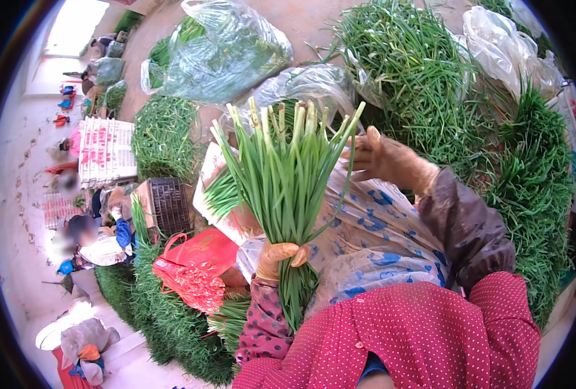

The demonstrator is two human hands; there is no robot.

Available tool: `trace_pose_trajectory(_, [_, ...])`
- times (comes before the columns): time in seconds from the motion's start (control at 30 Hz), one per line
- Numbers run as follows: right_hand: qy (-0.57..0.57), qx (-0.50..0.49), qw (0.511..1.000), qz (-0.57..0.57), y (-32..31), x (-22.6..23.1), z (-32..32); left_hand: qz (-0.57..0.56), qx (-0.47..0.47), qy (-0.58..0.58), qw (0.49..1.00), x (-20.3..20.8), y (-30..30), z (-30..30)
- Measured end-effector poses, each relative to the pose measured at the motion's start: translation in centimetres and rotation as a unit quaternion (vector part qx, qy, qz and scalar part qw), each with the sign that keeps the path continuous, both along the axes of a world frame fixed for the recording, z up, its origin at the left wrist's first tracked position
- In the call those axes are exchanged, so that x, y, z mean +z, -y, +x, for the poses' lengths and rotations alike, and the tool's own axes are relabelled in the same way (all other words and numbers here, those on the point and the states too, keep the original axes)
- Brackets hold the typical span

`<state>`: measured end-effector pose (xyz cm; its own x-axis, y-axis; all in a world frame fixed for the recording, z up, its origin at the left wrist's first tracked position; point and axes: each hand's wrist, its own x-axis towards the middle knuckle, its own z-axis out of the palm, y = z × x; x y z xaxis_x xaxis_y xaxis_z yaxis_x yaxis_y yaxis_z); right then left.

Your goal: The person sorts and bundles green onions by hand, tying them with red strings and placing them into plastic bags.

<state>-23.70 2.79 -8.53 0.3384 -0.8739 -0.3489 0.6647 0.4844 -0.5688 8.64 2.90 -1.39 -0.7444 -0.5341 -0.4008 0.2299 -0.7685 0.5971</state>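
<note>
My left hand, in a tan glove, is closed around the lower part of an upright bunch of garlic chives. The pale cut ends fan out at the top, and the thin green leaf ends hang below the fist. My right hand, gloved too, is just right of the upper stalks, thumb raised and fingers apart. It holds nothing; whether a fingertip touches the outermost stalk I cannot tell. Behind the bunch, more chives lie on a pale surface over my lap. A plastic apron with blue prints covers my legs.
Large heaps of chives lie ahead and to the right. A clear plastic bag of greens stands far ahead. On the left are a red bag, a dark crate and a white crate. Other people sit farther left.
</note>
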Motion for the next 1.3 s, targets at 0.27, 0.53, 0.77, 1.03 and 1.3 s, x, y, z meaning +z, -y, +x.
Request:
trace_pose_trajectory(0.27, [0.388,-0.071,0.918,0.022,5.4,0.5,6.5,-0.596,-0.079,0.456,0.657,3.2,-1.2,-2.7])
trace_pose_trajectory(0.53, [0.395,0.029,0.918,-0.028,3.1,-0.6,6.2,-0.557,-0.254,0.498,0.615,1.0,-5.5,-2.5])
trace_pose_trajectory(0.77, [0.357,0.035,0.931,-0.068,2.6,-0.3,6.3,-0.556,-0.332,0.372,0.665,4.8,-2.0,0.1])
trace_pose_trajectory(1.03, [0.372,0.046,0.926,-0.048,3.3,2.0,6.8,-0.49,-0.012,0.399,0.775,4.9,1.4,-4.2])
trace_pose_trajectory(1.3, [0.102,-0.036,0.991,0.081,3.8,1.0,2.8,-0.228,0.166,0.211,0.936,-4.6,-0.6,-5.0])
